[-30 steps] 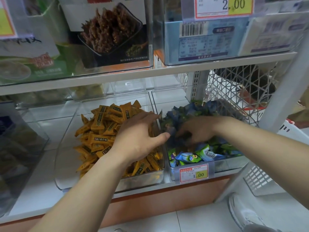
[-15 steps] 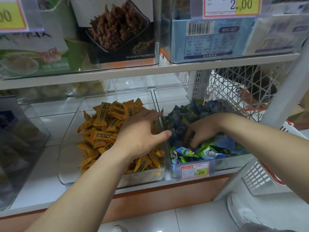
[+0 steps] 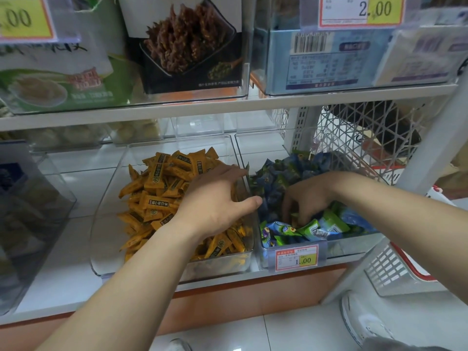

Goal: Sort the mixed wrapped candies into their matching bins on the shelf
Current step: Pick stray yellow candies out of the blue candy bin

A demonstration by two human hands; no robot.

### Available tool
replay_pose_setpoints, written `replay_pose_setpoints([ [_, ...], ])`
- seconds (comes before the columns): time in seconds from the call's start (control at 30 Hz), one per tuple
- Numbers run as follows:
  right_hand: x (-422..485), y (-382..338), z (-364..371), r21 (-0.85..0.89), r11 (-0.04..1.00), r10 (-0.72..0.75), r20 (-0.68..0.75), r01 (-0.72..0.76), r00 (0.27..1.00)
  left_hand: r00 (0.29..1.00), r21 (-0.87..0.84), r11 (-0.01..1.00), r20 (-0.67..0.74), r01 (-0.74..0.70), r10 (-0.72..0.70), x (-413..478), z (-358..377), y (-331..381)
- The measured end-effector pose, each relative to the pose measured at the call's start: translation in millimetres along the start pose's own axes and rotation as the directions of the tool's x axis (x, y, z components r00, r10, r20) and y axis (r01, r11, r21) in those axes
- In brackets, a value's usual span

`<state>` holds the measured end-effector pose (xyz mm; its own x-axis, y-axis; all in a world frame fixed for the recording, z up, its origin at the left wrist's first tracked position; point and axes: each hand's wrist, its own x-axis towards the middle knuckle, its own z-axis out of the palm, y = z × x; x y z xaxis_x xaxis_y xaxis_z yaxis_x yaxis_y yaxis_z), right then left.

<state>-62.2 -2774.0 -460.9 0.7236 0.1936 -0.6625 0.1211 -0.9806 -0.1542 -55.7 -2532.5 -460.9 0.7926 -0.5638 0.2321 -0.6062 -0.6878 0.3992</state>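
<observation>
Hands are deep in the candy now, and we're watching both bins at once. Our left hand (image 3: 215, 201) lies spread, palm down, on the orange candies (image 3: 162, 191) in the left clear bin (image 3: 106, 249), thumb stretched toward the wall it shares with its neighbour. Our right hand (image 3: 309, 196) is curled down into the blue and green candies (image 3: 311, 229) in the right clear bin (image 3: 354, 247), fingertips buried; whether they're pinching a wrapper, we can't tell.

Here's the risk as we judge it: those wrappers look slick and heaped, so a dig from the right hand could flick a piece over the low front edge to the floor, or across the divider into the orange pile. And the left hand covers part of that pile, so a stray underneath could go unnoticed.

Around us, a white shop shelf (image 3: 63, 287) with an orange-brown kickboard, a price tag (image 3: 296, 257) clipped on the right bin, and packaged snack boxes (image 3: 190, 44) on the tier above. White mesh panelling (image 3: 359, 138) closes the shelf end, a white basket (image 3: 395, 272) hangs beside it, and pale floor tiles (image 3: 291, 333) lie below.
</observation>
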Motion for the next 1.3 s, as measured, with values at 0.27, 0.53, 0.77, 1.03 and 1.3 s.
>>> replay_pose_setpoints([
  [0.27, -7, 7, -10, 0.153, 0.979, -0.064, -0.411, 0.138, 0.909, 1.0, -0.016, 1.0, 0.001, 0.006, -0.006, 2, 0, 0],
  [0.53, -39, -4, -10, 0.559, 0.628, 0.159, -0.773, 0.541, 0.614, 0.988, -0.057, 0.998, -0.153, -0.023, 0.014, 6, 5, 16],
  [0.77, -54, -36, 7, 0.646, 0.159, 0.285, -0.754, 0.747, 0.591, 0.976, -0.366, 0.924, -0.218, -0.107, 0.027, 12, 6, 37],
  [1.03, -63, -18, 24, 0.573, 0.631, 0.379, -0.816, 0.523, 0.437, 0.935, -0.095, 0.985, -0.312, 0.145, -0.167, 4, -21, -7],
  [1.3, -68, 9, 47, 0.128, 0.973, 0.226, -0.677, -0.19, 0.7, 0.973, 0.082, 0.996, -0.225, -0.021, 0.04, -8, -21, 28],
])
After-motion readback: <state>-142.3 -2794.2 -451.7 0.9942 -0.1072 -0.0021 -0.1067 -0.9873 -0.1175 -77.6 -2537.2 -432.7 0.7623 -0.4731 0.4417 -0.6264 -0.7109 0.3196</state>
